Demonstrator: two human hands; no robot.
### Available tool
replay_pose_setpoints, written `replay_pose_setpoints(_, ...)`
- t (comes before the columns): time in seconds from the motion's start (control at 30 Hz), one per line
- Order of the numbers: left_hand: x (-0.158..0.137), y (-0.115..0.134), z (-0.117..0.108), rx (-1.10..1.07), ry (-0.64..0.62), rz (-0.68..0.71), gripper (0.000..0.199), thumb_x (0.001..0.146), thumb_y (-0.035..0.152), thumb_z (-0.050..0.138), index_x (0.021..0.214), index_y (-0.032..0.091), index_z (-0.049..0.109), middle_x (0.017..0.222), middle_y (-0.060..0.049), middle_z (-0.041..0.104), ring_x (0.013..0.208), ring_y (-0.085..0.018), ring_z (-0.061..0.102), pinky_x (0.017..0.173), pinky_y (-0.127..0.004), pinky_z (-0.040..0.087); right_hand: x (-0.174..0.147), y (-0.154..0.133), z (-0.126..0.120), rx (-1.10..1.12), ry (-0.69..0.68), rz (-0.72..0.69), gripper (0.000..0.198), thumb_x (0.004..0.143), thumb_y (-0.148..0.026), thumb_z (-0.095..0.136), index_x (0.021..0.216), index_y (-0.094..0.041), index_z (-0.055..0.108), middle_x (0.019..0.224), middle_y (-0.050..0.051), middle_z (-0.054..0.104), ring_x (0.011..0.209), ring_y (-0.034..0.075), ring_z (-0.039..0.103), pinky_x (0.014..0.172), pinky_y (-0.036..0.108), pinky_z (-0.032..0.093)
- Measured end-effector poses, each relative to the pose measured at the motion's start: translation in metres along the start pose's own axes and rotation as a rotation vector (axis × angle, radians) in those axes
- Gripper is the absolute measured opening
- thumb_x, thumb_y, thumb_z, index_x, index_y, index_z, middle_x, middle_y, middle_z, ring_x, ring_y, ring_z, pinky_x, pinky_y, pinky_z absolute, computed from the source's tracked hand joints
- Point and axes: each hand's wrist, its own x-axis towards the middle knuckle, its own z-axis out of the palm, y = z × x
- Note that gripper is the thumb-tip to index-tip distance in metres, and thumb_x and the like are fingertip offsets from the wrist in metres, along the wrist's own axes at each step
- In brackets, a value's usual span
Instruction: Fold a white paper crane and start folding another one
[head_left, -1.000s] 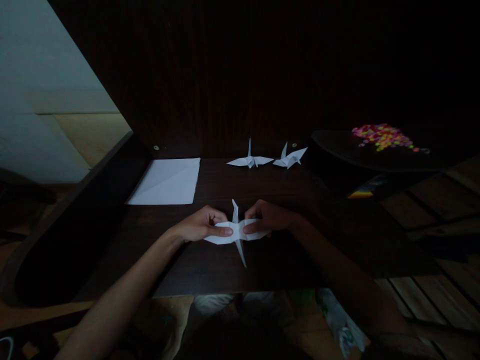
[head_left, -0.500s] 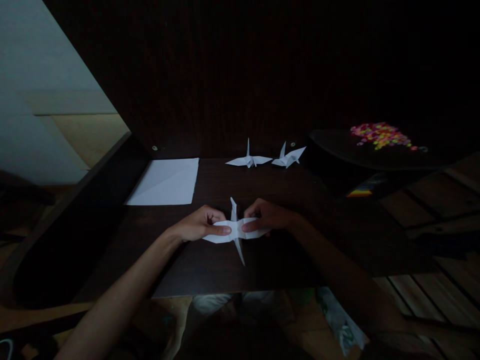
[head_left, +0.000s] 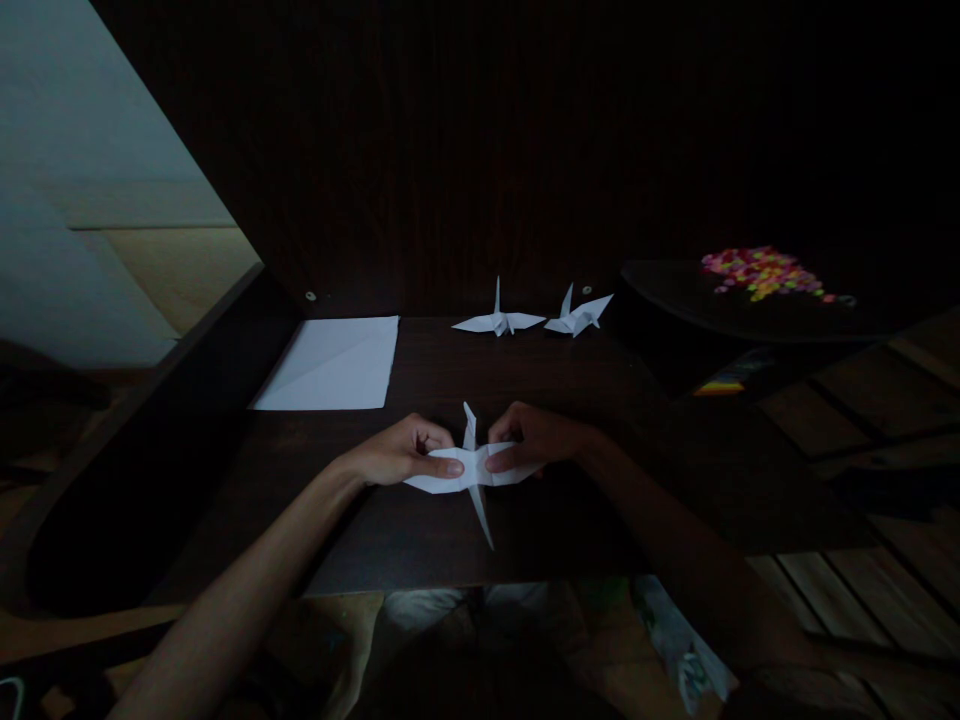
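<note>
Folded paper bird (head_left: pixel 475 467), seemingly near finished, its wings spread.
Your left hand (head_left: pixel 403 450) and right hand (head_left: pixel 541 438) each close in a pinch on one wing, over the bench (head_left: pixel 442 380). Behind, two finished-looking birds (head_left: pixel 501 322) sit side by side; the flat paper (head_left: pixel 337 362) is not yet a bird.
</note>
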Motion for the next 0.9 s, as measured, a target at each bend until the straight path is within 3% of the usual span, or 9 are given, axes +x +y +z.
replay_pose_setpoints(0.13,0.000,0.001,0.001,-0.004,0.005,-0.003,0.031,0.071,0.037,0.076,0.067,0.010,0.062,0.057,0.003,0.053,0.051,-0.006,0.041,0.048,-0.018,0.028,-0.001,0.001,-0.003,0.001,-0.019,0.009,0.037,0.070,-0.047,0.075,0.070,-0.011,0.066,0.056,-0.003,0.058,0.043,0.006,0.050,0.036,0.015,0.040)
replay_pose_setpoints(0.3,0.001,0.000,-0.001,0.006,0.013,0.001,0.032,0.074,0.041,0.074,0.078,0.010,0.068,0.069,-0.002,0.064,0.060,-0.010,0.053,0.057,-0.020,0.039,-0.003,0.005,-0.006,0.034,-0.051,0.010,0.038,0.069,-0.048,0.075,0.070,-0.011,0.066,0.055,-0.004,0.057,0.043,0.006,0.049,0.036,0.014,0.039)
replay_pose_setpoints(0.47,0.002,0.001,-0.001,-0.069,0.146,0.149,0.029,0.074,0.034,0.076,0.090,0.011,0.066,0.073,-0.001,0.064,0.065,-0.010,0.055,0.063,-0.022,0.041,-0.001,0.006,-0.006,0.069,-0.082,0.009,0.038,0.069,-0.048,0.075,0.071,-0.011,0.066,0.056,-0.004,0.057,0.043,0.005,0.048,0.036,0.014,0.039)
replay_pose_setpoints(0.6,0.001,0.002,0.005,-0.074,0.124,0.202,0.033,0.076,0.032,0.075,0.101,0.012,0.065,0.076,-0.002,0.063,0.066,-0.010,0.054,0.061,-0.021,0.041,0.001,0.008,-0.005,0.064,-0.094,0.007,0.038,0.069,-0.048,0.075,0.073,-0.011,0.067,0.058,-0.003,0.058,0.045,0.005,0.049,0.037,0.014,0.038)
replay_pose_setpoints(0.77,0.002,0.003,0.009,-0.091,0.048,0.222,0.027,0.075,0.032,0.077,0.088,0.011,0.066,0.080,-0.004,0.062,0.075,-0.013,0.058,0.070,-0.025,0.046,0.002,0.011,-0.004,0.068,-0.127,0.013,0.044,0.071,-0.054,0.073,0.077,-0.010,0.068,0.057,-0.003,0.058,0.044,0.006,0.049,0.037,0.014,0.038)
replay_pose_setpoints(0.9,0.001,0.005,0.008,-0.110,0.062,0.242,0.024,0.072,0.028,0.079,0.080,0.011,0.066,0.079,-0.003,0.061,0.071,-0.011,0.058,0.067,-0.023,0.046,0.002,0.013,-0.005,0.144,-0.106,-0.004,0.053,0.071,-0.063,0.069,0.074,-0.010,0.066,0.053,-0.004,0.055,0.039,0.005,0.046,0.035,0.015,0.036)
